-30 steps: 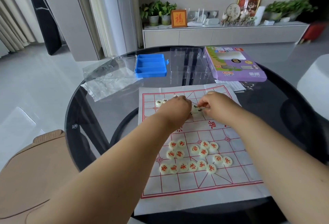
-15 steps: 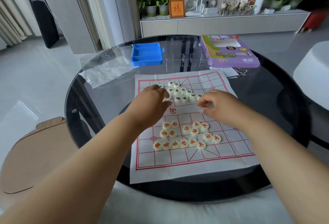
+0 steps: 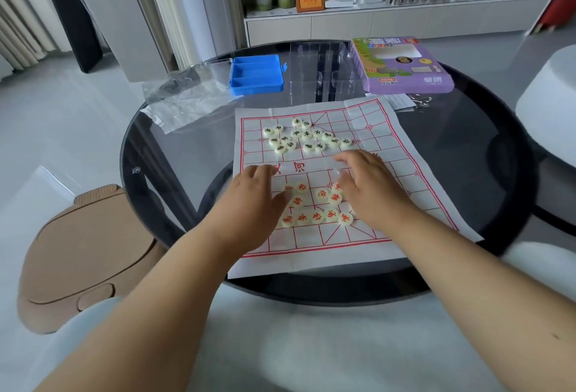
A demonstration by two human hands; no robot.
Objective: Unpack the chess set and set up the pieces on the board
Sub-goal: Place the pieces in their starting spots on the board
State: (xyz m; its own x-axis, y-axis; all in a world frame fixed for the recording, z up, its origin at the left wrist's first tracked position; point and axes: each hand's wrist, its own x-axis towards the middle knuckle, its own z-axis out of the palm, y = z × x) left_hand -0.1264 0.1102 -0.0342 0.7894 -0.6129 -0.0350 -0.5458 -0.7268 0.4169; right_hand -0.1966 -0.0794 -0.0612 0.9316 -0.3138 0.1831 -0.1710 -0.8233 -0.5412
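A white paper chess board (image 3: 386, 154) with red grid lines lies on the round glass table. Several pale round pieces with black characters (image 3: 307, 136) cluster on its far half. Several pale pieces with red characters (image 3: 316, 209) cluster on the near half. My left hand (image 3: 257, 196) hovers at the left of the red cluster, fingers relaxed and holding nothing. My right hand (image 3: 369, 187) is spread over the right of the red cluster, fingers extended and covering a few pieces. Whether either hand touches a piece is unclear.
A blue compartment tray (image 3: 256, 75), a clear plastic lid (image 3: 321, 72) and a purple game box (image 3: 405, 65) sit at the table's far side. A clear plastic bag (image 3: 184, 101) lies far left. A brown chair (image 3: 84, 254) stands left; a white stool (image 3: 550, 107) right.
Both hands drew back from the black-character pieces on the far half to the red-character cluster on the near half. The fingers uncurled. The camera tilted down.
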